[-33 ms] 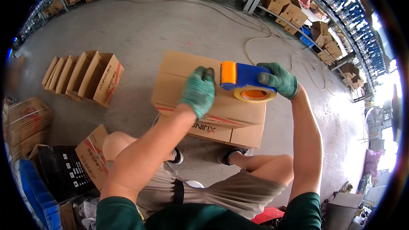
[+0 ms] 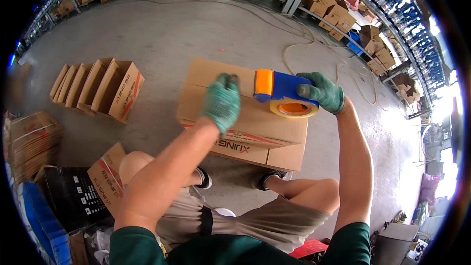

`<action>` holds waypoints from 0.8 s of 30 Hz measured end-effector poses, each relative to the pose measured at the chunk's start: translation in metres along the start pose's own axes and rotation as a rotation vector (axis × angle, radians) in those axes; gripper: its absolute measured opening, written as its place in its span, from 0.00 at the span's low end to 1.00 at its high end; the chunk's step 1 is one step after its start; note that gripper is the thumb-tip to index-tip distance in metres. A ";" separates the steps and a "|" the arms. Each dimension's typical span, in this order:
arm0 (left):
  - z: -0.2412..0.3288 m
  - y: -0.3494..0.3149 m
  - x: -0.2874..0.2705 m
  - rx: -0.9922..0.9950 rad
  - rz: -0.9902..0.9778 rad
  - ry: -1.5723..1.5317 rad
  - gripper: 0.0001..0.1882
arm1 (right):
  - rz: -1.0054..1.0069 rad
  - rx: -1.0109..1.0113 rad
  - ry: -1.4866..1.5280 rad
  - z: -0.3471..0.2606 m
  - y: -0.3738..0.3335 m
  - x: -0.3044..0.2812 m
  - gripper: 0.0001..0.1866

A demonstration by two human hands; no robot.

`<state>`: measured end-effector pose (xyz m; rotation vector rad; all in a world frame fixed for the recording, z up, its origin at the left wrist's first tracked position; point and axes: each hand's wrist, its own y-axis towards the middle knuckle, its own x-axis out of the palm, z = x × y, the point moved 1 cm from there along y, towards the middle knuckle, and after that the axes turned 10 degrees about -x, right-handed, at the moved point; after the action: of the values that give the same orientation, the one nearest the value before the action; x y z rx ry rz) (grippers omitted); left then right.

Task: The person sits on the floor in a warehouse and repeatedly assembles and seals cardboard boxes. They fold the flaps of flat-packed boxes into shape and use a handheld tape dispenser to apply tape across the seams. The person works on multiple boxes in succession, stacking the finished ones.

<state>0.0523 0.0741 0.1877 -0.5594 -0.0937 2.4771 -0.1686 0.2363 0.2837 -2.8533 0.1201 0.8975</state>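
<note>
A brown cardboard box (image 2: 284, 135) sits in front of me between my knees, its top flaps folded down. My right hand (image 2: 324, 93), in a green knit glove, grips a blue tape dispenser (image 2: 287, 84) over the right part of the box top. The dispenser has an orange roller and carries a yellowish roll of tape (image 2: 294, 109). My left hand (image 2: 222, 102), gloved alike, is over the left part of the top, slightly blurred. Its fingers are curled and pressed together; what they hold, if anything, is hidden.
Several open cartons (image 2: 100, 88) stand in a row on the floor at left. Flattened cardboard (image 2: 34, 137), a black box (image 2: 73, 194) and a blue crate (image 2: 44, 223) lie at near left. Hoses (image 2: 306, 44) run across the floor toward shelving with cartons (image 2: 338, 14).
My left hand has shifted slightly to the left across the box top. My right hand and the tape dispenser stay nearly where they were.
</note>
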 end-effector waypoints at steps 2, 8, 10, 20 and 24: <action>-0.012 0.019 -0.051 0.038 0.153 0.052 0.20 | 0.004 0.047 -0.050 -0.006 0.000 -0.003 0.35; -0.068 0.046 -0.122 -0.305 -0.006 -0.717 0.11 | -0.028 0.086 -0.214 -0.021 0.016 0.008 0.35; -0.075 0.044 -0.120 -0.373 -0.024 -0.799 0.10 | -0.053 0.115 -0.239 -0.022 0.020 0.010 0.35; -0.162 0.088 -0.078 -0.356 -0.320 -0.528 0.17 | -0.013 0.170 -0.227 -0.033 0.024 0.020 0.33; -0.162 0.092 -0.076 -0.293 -0.147 -0.365 0.20 | -0.034 0.115 -0.222 -0.029 0.024 0.020 0.31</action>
<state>0.1253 -0.0538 0.0512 -0.2008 -0.6261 2.4067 -0.1393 0.2069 0.2931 -2.6226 0.0935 1.1524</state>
